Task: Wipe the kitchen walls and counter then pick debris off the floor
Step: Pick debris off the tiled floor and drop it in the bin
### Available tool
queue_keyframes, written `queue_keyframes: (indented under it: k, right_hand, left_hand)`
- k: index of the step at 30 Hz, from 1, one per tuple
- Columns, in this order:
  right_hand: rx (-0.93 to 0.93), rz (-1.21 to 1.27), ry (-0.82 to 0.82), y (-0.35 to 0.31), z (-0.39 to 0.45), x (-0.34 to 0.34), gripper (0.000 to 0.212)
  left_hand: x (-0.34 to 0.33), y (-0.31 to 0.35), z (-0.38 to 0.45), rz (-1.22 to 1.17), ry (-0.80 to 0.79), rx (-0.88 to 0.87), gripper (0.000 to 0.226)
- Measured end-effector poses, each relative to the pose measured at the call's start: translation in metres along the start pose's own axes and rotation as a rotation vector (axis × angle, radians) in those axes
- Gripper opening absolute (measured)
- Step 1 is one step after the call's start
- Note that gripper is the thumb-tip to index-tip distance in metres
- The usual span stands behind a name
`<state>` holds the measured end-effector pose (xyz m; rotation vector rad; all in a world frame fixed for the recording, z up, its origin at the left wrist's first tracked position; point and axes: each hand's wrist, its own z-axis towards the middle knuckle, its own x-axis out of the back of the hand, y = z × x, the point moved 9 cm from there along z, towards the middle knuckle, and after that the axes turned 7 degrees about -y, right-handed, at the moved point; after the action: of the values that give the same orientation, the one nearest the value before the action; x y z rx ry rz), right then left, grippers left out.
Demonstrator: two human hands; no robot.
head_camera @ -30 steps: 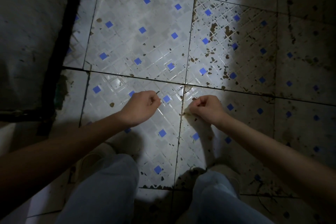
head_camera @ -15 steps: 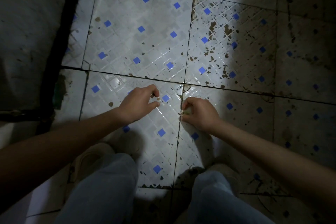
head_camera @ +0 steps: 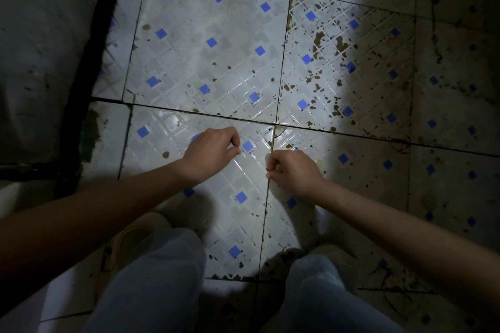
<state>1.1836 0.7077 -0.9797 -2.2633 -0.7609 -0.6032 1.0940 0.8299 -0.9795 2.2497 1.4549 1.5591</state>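
I crouch over a white tiled floor (head_camera: 216, 67) with small blue squares, lit by a pool of light. Brown debris flecks (head_camera: 319, 35) are scattered thickest on the tile to the upper right. My left hand (head_camera: 211, 151) hovers low over the near tile with fingers curled and thumb meeting fingertips; whether it holds a fleck is too small to tell. My right hand (head_camera: 293, 173) sits on the grout line and pinches a small pale piece of debris (head_camera: 268, 162) at its fingertips.
A dark wall or cabinet base (head_camera: 48, 62) with a black edge strip (head_camera: 89, 67) runs along the left. My knees in grey trousers (head_camera: 151, 284) and pale shoes (head_camera: 140, 230) fill the bottom. The right side of the floor lies in shadow.
My right hand has slid left and toward me, onto the grout line, with the pale bit in its fingertips. My left hand shifted slightly forward and its fingers closed.
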Motion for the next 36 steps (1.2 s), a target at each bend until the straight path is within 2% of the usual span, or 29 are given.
queue_keyframes:
  k: [9,20,24,28,36]
  right_hand:
    - [0.041,-0.011,-0.003,-0.002,-0.002,-0.001,0.012]
    - [-0.027,0.063,0.066,0.020,-0.018,0.008,0.010]
    - [-0.026,0.014,0.105,0.019,-0.018,0.011,0.019]
    - [-0.034,-0.018,0.089,0.019,-0.015,0.007,0.022]
    - [-0.022,-0.017,0.027,0.018,-0.009,0.002,0.012]
  left_hand:
    - [-0.005,-0.001,0.001,0.037,-0.037,-0.028,0.017]
    - [-0.020,0.019,-0.010,0.180,-0.137,-0.127,0.021]
    - [-0.025,0.030,-0.014,0.196,-0.163,-0.177,0.020]
    - [-0.028,0.033,-0.016,0.214,-0.180,-0.176,0.018]
    - [-0.031,0.031,-0.015,0.216,-0.198,-0.173,0.018]
